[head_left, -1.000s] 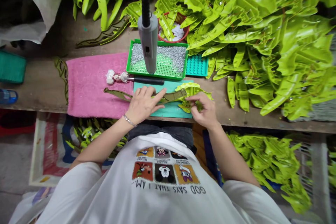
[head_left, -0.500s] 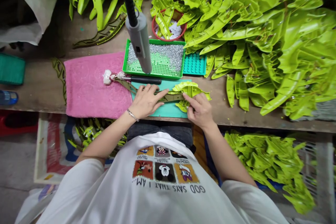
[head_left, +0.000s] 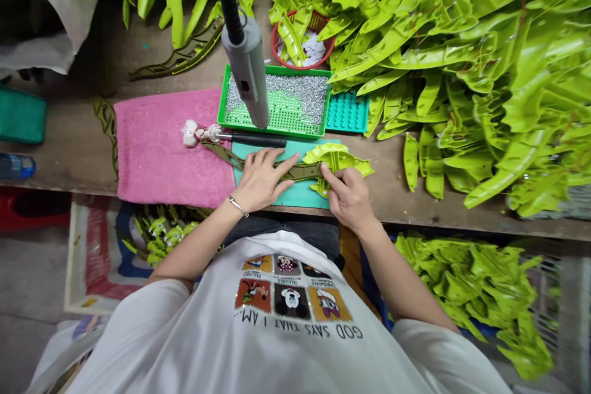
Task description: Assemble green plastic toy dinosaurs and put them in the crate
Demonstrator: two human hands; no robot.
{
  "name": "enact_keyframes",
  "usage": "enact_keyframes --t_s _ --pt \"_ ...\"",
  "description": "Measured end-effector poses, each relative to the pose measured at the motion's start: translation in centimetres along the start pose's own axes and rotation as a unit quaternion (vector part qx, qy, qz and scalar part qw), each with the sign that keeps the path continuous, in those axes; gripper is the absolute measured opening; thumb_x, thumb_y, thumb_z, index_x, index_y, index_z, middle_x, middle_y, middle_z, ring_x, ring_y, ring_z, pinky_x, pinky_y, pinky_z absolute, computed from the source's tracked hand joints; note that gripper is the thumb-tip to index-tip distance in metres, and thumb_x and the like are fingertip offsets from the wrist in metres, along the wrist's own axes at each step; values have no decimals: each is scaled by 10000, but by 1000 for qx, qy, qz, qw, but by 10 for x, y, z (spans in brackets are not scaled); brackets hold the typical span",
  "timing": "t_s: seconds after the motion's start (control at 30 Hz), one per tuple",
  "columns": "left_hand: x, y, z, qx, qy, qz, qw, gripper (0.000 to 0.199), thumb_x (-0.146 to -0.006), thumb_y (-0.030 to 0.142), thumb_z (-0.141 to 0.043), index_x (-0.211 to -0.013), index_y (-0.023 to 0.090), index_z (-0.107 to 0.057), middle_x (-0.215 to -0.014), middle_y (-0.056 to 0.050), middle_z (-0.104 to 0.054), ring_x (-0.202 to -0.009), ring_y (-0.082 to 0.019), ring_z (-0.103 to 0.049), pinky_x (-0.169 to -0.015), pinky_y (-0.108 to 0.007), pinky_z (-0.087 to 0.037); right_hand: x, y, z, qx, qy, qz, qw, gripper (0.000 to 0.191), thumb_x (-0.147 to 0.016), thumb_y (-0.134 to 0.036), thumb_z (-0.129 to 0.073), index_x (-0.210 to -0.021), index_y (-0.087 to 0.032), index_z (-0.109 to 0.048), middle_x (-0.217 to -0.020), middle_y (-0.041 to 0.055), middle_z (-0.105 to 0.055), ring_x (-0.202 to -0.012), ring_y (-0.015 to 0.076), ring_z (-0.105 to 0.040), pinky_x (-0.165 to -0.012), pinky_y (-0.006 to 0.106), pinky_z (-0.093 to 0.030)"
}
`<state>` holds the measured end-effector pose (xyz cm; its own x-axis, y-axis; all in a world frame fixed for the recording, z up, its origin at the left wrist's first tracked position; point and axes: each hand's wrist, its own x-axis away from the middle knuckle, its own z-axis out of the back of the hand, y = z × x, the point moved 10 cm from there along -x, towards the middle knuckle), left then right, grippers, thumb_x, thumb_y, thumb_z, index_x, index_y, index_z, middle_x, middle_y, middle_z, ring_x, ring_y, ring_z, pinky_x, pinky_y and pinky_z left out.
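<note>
A long olive-brown plastic strip (head_left: 290,171) lies across the green mat (head_left: 300,198). Its right end rests on a lime-green moulded plastic part (head_left: 344,157). My left hand (head_left: 262,183) lies flat on the strip's middle with fingers spread. At the strip's right end, my right hand (head_left: 351,196) presses down with its index fingertip. Its other fingers are curled in, hiding whatever may be inside them. Just above the mat lies a black-handled tool (head_left: 258,139). A grey electric screwdriver (head_left: 247,74) hangs on a black coiled cord over the screw tray.
A green tray (head_left: 277,126) holds many small screws, with a teal studded tray (head_left: 348,112) beside it. A red basket (head_left: 303,61) stands behind. Lime-green parts (head_left: 462,61) are piled high on the right. A pink towel (head_left: 170,154) covers the bench on the left.
The camera view has shifted slightly. Both hands stay on the strip, with the right index finger still pressed at its right end.
</note>
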<state>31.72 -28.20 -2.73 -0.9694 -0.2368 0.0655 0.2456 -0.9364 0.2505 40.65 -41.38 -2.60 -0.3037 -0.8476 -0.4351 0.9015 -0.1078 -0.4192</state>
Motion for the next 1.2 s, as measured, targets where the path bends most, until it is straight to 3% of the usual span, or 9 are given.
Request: enact_keyframes --t_s 0.23,0.47,0.63,0.73,0.83,0.93,1.07,1.13,1.2 --pt "-3 8 -11 5 48 22 999 443 -1042 466 -392 -1474 411 -478 -1523 -46 -520 -1311 -290 -479 -1051 -539 -306 3 9 -8 10 -44 -40 998 547 -906 -123 -433 -1437 -212 -528 -923 86 -496 -836 215 -518 -780 376 -504" --pt "-6 9 -13 6 47 38 998 443 -1044 438 -385 -1470 384 -493 -1539 -27 -504 -1318 -308 -483 -1067 -561 -312 1 1 -7 48 -13 -24 998 532 -912 -149 -468 -1442 -190 -500 -931 90 -502 -820 215 -500 -752 377 -480" --pt "-11 17 -18 -27 36 -6 999 549 -1022 459 -438 -1543 291 -393 -1616 -111 -375 -1393 -333 -421 -1078 -550 -333 -2 0 -6 56 -3 -28 998 484 -909 -183 -500 -1390 -184 -552 -921 91 -531 -821 220 -523 -746 382 -476" --pt "-11 20 -17 -26 31 -34 999 548 -1010 429 -489 -1521 243 -422 -1490 -143 -518 -1311 -303 -489 -1069 -508 -362 -7 -7 3 -2 2 -6 1000 531 -905 -167 -513 -1433 -214 -524 -917 78 -547 -809 210 -540 -737 368 -493" --pt "11 12 -9 -13 18 -71 997 506 -1014 382 -483 -1485 199 -459 -1250 -133 -645 -1148 -259 -557 -1027 -450 -406 -11 -23 24 -57 30 40 997 665 -869 -133 -542 -1515 -258 -438 -1021 93 -581 -899 226 -587 -794 381 -516" --pt "62 -16 20 -30 54 -91 994 488 -1011 368 -466 -1465 191 -468 -1166 -131 -652 -1084 -265 -550 -993 -457 -425 -8 -34 57 -62 113 85 988 721 -819 -119 -588 -1509 -283 -457 -1079 96 -598 -925 237 -608 -827 397 -518" --pt "125 -98 74 -84 142 2 986 505 -986 359 -471 -1471 219 -454 -1162 -146 -636 -1059 -296 -551 -934 -477 -448 -7 -23 71 -34 157 36 986 715 -768 -94 -653 -1450 -276 -538 -1041 89 -613 -873 220 -614 -765 358 -538" --pt "125 -149 94 -108 148 92 979 543 -972 379 -459 -1479 186 -450 -1176 -172 -621 -1055 -319 -550 -932 -501 -444 -9 -22 62 -26 133 13 991 688 -767 -82 -653 -1420 -278 -562 -1047 93 -622 -887 228 -623 -759 362 -550" --pt "99 -193 109 -129 145 161 968 567 -966 386 -427 -1487 165 -444 -1222 -189 -601 -1106 -346 -531 -980 -533 -414 -11 -28 52 -24 101 17 994 636 -785 -88 -631 -1390 -275 -574 -1065 101 -630 -913 241 -635 -774 387 -562"
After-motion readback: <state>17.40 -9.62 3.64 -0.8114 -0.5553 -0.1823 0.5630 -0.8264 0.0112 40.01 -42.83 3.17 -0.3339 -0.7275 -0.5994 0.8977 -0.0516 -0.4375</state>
